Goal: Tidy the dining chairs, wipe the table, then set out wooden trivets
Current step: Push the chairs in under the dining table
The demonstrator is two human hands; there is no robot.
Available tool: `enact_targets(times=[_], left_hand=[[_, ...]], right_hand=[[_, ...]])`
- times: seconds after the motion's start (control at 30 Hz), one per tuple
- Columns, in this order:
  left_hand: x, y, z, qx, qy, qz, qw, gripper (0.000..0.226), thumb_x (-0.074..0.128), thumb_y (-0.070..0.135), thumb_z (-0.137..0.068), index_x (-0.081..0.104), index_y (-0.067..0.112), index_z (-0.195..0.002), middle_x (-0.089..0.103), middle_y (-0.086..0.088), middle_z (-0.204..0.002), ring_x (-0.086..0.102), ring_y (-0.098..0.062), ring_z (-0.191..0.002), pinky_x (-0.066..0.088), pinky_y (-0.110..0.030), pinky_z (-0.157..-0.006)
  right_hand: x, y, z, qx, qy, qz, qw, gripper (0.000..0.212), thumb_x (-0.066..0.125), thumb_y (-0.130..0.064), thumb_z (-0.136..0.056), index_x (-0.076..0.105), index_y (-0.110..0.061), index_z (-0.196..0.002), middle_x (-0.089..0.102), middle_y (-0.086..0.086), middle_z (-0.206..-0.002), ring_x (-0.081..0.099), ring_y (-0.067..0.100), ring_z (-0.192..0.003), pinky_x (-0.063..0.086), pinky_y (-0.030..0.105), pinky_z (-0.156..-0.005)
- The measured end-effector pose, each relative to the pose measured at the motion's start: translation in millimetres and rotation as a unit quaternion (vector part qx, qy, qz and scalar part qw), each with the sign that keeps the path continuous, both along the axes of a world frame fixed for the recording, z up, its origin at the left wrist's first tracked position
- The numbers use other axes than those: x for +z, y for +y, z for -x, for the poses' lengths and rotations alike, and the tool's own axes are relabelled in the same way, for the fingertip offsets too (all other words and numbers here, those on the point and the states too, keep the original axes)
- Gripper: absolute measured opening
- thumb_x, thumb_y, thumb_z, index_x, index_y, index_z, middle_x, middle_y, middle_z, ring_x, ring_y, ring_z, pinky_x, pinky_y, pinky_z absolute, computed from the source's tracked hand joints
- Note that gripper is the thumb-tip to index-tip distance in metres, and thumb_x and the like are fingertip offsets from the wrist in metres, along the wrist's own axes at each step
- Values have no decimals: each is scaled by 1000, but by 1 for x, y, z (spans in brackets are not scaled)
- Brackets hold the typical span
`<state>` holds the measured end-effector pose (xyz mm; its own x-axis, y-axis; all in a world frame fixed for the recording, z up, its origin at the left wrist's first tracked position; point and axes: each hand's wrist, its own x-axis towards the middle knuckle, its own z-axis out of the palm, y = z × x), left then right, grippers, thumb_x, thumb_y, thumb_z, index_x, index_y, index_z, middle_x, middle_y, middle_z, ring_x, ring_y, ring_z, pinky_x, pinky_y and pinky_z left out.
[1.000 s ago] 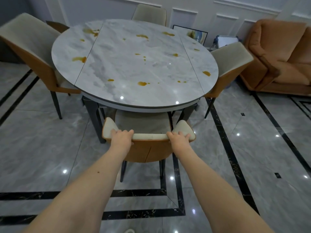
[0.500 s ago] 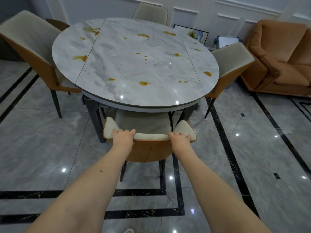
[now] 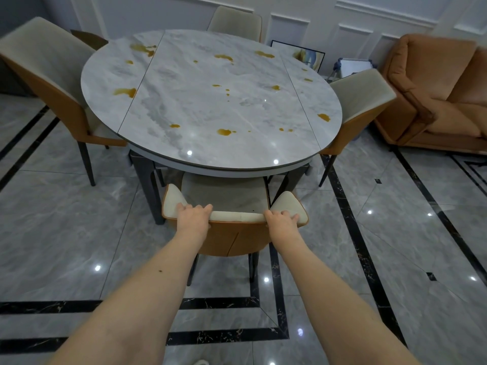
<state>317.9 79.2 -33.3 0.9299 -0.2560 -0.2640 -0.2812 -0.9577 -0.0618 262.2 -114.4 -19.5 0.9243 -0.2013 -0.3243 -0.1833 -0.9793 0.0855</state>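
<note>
A round grey marble table (image 3: 200, 101) carries several amber spill stains. Directly in front of me stands a dining chair (image 3: 232, 233) with a cream seat and orange back, its seat tucked partly under the table's near edge. My left hand (image 3: 193, 216) grips the top of the backrest on its left side. My right hand (image 3: 282, 219) grips the same top edge on its right side. Three more chairs stand around the table: one at the left (image 3: 44, 75), one at the right (image 3: 358, 101), one at the far side (image 3: 235, 21). No trivets or cloth are in view.
An orange sofa (image 3: 442, 88) stands at the right against the panelled wall. A framed picture (image 3: 311, 52) and a small white object (image 3: 351, 67) sit on the floor behind the table. The floor is glossy grey tile with black inlay lines.
The near chair has slid slightly forward toward the table with both hands still holding its backrest. The view has shifted a little.
</note>
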Motion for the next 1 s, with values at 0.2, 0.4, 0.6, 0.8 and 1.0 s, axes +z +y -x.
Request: enact_targets(times=[0.2,0.4,0.6,0.8,1.0], left_hand=[[0,-1,0,2,-1,1,1000,33,51,34,-93,42,25,-124,60,-3,-116,51,-27,-114,26,-45,-105],[-1,0,0,-5,-6,4,1000,31,50,34,-94,42,23,-121,60,-4,-116,51,-27,-113,27,-45,-105],[8,-2,-1,-2,24,-12,1000,35,55,36,-91,42,20,-119,58,-4,-114,52,-26,-110,33,-43,-99],[43,-41,-28,49,292,46,954,80,59,60,-82,33,16,-144,41,-6,-144,39,-28,-131,31,-45,-109],[54,-137,-49,3,242,207,948,55,54,48,-91,49,12,-132,50,-5,-136,49,-21,-121,38,-33,-100]], right_hand=[[1,0,-1,-5,5,-9,1000,49,56,-1,-86,39,-19,-128,50,7,-127,40,31,-124,19,62,-110],[0,0,0,-3,-3,-13,1000,49,58,-1,-85,40,-18,-127,50,7,-126,40,32,-123,20,62,-110],[1,-6,3,8,-15,-36,999,44,56,-8,-89,41,-21,-129,51,5,-127,41,31,-123,22,59,-109],[23,-54,8,32,-36,-174,984,40,41,-33,-100,43,-23,-138,51,2,-136,46,23,-124,33,44,-107],[30,-139,-3,3,-78,-162,984,43,47,-30,-98,41,-20,-139,49,4,-137,48,22,-123,39,40,-105]])
